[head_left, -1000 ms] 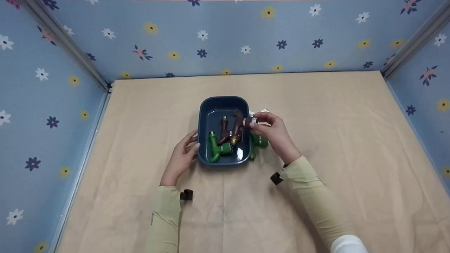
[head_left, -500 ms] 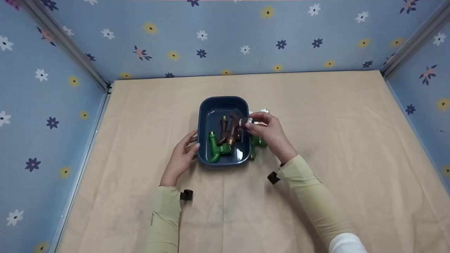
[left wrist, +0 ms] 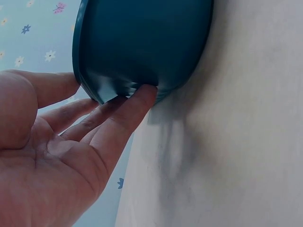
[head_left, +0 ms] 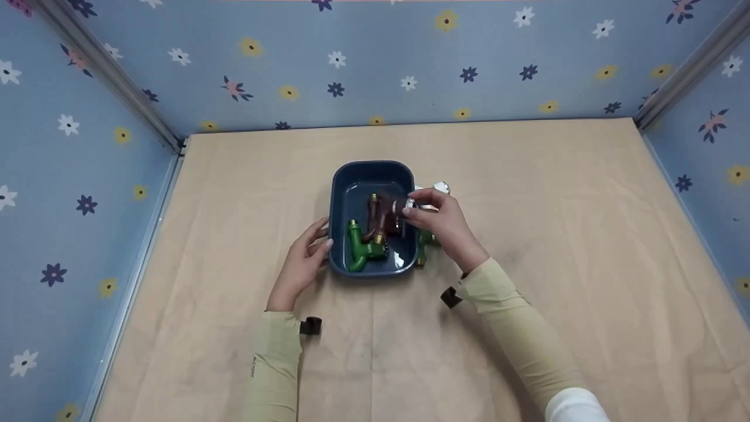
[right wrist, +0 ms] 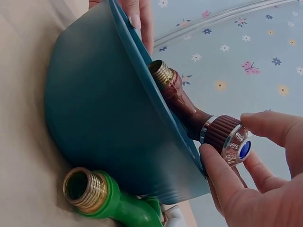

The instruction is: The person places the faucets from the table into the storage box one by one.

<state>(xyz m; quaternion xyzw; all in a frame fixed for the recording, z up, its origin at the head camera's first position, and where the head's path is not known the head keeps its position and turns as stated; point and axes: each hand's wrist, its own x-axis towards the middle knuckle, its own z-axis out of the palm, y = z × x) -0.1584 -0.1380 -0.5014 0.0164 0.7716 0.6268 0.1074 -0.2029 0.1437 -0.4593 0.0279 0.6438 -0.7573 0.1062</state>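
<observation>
A dark blue plastic basin (head_left: pixel 375 274) stands mid-table. At its left side my left hand (head_left: pixel 303 258) holds it, thumb at the rim and fingers against the outer wall (left wrist: pixel 147 42). My right hand (head_left: pixel 440 221) pinches the ribbed knob of a dark brown faucet (head_left: pixel 382 223), just inside the right rim. The faucet's brass threaded end (right wrist: pixel 162 72) and blue-centred knob cap (right wrist: pixel 245 150) show in the right wrist view. Inside the basin lie a green faucet (head_left: pixel 364 251) and another brown faucet (head_left: pixel 372 214), partly covered by the held one.
Right of the basin, partly hidden by my right hand, lie a green faucet (head_left: pixel 423 252) and a white one with a shiny end (head_left: pixel 441 187). A beige cloth (head_left: pixel 586 234) covers the table. Flowered blue panels (head_left: pixel 375 58) enclose the back and sides.
My right hand has moved left with the brown faucet, bringing it further over the basin's inside and beside the other brown one. My left hand and the basin have stayed put.
</observation>
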